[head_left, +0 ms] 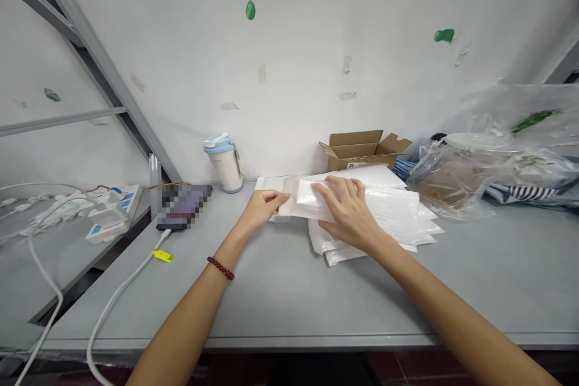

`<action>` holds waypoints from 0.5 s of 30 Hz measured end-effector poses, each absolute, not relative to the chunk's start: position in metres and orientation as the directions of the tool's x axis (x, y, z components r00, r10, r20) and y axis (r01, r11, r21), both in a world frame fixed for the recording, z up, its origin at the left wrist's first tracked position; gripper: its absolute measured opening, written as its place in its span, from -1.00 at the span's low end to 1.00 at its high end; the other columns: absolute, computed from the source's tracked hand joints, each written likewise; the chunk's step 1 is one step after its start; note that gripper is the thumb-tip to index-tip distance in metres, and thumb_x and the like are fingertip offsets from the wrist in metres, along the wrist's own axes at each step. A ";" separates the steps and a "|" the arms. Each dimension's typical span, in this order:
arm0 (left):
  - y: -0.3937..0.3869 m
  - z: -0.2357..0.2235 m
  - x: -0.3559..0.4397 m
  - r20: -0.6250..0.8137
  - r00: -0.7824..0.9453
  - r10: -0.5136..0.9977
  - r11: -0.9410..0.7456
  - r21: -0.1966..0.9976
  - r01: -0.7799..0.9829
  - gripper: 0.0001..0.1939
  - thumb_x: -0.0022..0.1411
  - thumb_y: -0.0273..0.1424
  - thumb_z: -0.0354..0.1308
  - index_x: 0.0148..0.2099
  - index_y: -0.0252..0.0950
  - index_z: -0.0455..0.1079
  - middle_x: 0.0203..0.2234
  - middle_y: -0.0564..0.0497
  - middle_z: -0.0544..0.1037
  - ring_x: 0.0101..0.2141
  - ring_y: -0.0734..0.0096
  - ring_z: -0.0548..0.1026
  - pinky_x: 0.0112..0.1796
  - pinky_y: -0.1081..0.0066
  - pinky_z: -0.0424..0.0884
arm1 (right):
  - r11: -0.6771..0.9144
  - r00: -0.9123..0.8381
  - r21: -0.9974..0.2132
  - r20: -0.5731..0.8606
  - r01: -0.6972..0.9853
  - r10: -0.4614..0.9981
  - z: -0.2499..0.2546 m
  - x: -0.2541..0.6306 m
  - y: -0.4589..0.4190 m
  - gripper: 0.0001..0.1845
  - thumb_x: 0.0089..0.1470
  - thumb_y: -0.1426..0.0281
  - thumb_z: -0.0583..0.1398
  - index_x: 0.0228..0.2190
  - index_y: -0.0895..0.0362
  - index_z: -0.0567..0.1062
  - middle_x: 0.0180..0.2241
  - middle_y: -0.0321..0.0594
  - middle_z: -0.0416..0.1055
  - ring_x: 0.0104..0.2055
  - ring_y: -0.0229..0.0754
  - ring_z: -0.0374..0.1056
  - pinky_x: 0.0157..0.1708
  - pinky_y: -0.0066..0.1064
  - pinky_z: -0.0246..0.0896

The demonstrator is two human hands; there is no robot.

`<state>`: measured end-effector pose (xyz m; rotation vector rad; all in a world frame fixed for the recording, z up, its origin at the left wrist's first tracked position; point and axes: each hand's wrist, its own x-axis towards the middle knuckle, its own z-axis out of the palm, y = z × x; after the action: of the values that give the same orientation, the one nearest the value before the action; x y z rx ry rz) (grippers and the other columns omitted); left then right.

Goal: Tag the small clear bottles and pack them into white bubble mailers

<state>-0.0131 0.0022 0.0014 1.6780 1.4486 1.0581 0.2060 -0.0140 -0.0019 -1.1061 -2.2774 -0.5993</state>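
Note:
A translucent plastic sleeve [294, 208] with a flat white piece in it is held above the work surface. At its left end, my left hand [266, 204] pinches the edge between thumb and fingers. Bent fingers of my right hand [346, 208] lie over the sleeve's right part, and its thumb is by the lower edge, gripping it. Beneath and behind are several white bubble mailers [393, 214] in a loose, fanned pile, partly covered by my right hand. What is inside the sleeve cannot be made out clearly.
An open cardboard box [357, 148] stands behind the pile. A cream tumbler [227, 166] with a blue lid is by the wall. Left are a phone [185, 208], its white cable [129, 280] and power strips [115, 217]. Clear plastic bags [470, 169] lie at right on the grey table [280, 295].

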 end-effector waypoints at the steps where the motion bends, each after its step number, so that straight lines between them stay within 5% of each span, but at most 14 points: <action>1: 0.006 0.000 -0.019 0.216 0.026 0.976 -0.197 0.825 0.529 -0.63 0.11 -0.12 0.08 -0.51 -0.33 0.42 -0.66 0.06 0.41 -0.61 0.50 0.27 -0.53 0.47 0.15 | 0.554 -0.501 0.146 0.650 0.820 0.571 -0.002 0.208 -0.012 -0.42 -0.08 0.40 0.18 0.02 0.17 0.24 0.00 0.13 0.21 0.04 0.12 0.10 0.00 -0.01 -0.09; 6: 0.025 -0.012 -0.059 0.402 -0.077 0.912 -0.143 0.489 0.860 -0.75 0.13 -0.37 -0.01 -0.37 -0.29 0.50 -0.40 -0.06 0.58 -0.36 0.29 0.44 -0.32 0.39 0.29 | 0.526 -0.416 0.065 0.697 0.848 0.584 -0.005 0.215 -0.002 -0.55 0.03 0.31 0.15 -0.02 0.13 0.27 -0.05 0.08 0.27 -0.01 0.08 0.17 -0.06 -0.10 -0.01; 15: 0.043 -0.037 -0.085 0.344 -0.041 0.938 -0.136 0.476 0.869 -0.71 0.12 -0.41 0.05 -0.14 -0.32 0.50 -0.29 -0.08 0.59 -0.31 0.25 0.46 -0.21 0.32 0.33 | 0.542 -0.391 -0.037 0.653 0.839 0.649 -0.012 0.218 0.005 -0.54 0.02 0.28 0.16 -0.02 0.11 0.28 -0.07 0.02 0.29 -0.03 0.05 0.20 -0.06 -0.14 0.00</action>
<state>-0.0854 0.0435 -0.0373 2.0920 1.9849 0.9199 0.2176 0.0049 -0.0121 -1.1960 -2.1614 -0.3994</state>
